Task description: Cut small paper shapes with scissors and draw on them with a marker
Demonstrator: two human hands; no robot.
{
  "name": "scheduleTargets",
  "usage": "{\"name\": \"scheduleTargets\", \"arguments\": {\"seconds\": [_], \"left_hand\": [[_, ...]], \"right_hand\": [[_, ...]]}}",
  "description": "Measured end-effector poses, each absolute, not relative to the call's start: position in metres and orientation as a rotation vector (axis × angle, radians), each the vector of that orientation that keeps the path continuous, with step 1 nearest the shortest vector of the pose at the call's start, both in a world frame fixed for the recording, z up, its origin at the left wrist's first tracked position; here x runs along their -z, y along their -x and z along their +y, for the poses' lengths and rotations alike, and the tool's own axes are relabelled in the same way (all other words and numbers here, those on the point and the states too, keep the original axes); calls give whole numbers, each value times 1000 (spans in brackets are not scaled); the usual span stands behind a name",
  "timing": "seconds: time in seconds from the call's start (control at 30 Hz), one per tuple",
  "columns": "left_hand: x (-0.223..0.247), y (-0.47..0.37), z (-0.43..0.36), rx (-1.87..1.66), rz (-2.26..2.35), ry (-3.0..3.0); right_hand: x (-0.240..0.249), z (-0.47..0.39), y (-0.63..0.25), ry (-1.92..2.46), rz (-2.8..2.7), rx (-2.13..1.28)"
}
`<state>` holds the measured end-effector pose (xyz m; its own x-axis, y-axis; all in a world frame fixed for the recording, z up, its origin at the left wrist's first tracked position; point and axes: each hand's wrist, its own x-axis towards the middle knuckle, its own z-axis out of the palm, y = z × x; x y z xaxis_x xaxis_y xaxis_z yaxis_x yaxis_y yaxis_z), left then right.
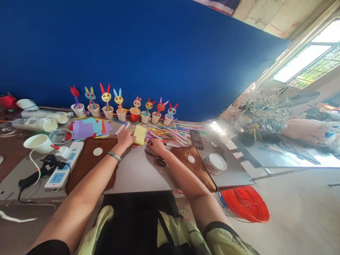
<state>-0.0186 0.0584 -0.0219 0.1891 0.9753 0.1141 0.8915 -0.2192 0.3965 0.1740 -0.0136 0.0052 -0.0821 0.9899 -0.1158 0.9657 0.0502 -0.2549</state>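
Head camera:

1. Left hand: fingers bent, at the left edge of the yellow paper, which lies flat between the hands; whether they grip it, I cannot tell.
2. Right hand: fingers curled close, just right of the paper; what they hold is too small to tell.
3. Scissors with dark handles lie beside the right wrist.
4. Colored sticks spread beyond the right hand; white markers lie by the left.
5. Brown mats, one on each side, each carry a white disc.
6. Farther left on the bench are colored sheets, a power strip and a black glue gun.
7. Eight cups with colorful long-eared or pointed figures line the blue panel.
8. Right, a white tub stands beside the other mat; a red basket sits below bench level.
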Motion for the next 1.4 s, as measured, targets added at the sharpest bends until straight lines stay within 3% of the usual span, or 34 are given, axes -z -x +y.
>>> {"name": "scheduleTargets", "arguments": {"seconds": [0.47,0.97,1.4], "left_hand": [[46,14,51,-482,1768,-2264],[39,7,47,-1038,1436,-1972],[35,7,45,-1157,1189,-1550]], "right_hand": [[27,-1,-176,1973,-2028,-446],[57,4,-188,1686,-1705,-679],[63,4,-188,1283,-1480,-849]]}}
